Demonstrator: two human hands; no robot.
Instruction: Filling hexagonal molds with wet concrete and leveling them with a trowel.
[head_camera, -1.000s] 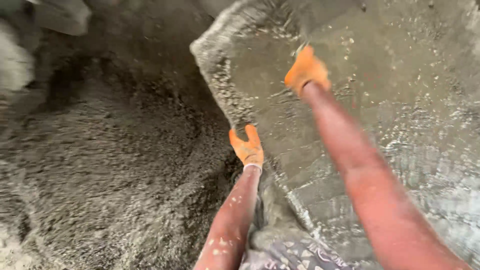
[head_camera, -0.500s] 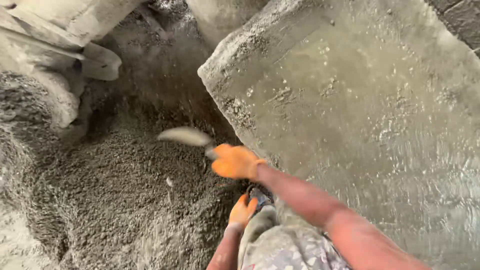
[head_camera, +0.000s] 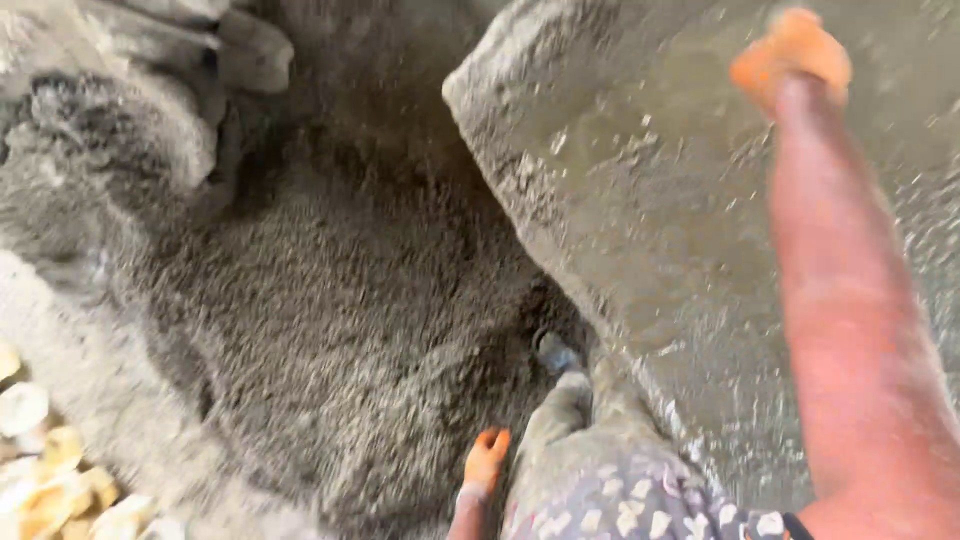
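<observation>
My right hand (head_camera: 790, 55), in an orange glove, reaches out at the top right over a large slab of wet grey cement (head_camera: 640, 220). The hand is blurred and fisted, and the trowel it carried is lost in the blur at the frame's top edge. My left hand (head_camera: 487, 458), also in an orange glove, hangs low at the bottom beside my mud-covered leg (head_camera: 565, 420). It holds nothing and its fingers are loosely apart. A heap of damp grey mortar (head_camera: 330, 330) fills the middle and left.
Grey, dust-caked sacks (head_camera: 170, 70) lie at the top left behind the heap. Pale yellowish stones (head_camera: 40, 470) sit at the bottom left. My foot (head_camera: 555, 352) stands in the gap between heap and slab, and patterned shorts (head_camera: 640, 505) show at the bottom.
My right hand swung from the mortar heap, where it held a trowel, up and right over the slab. My left hand dropped lower beside my leg. The view shifted.
</observation>
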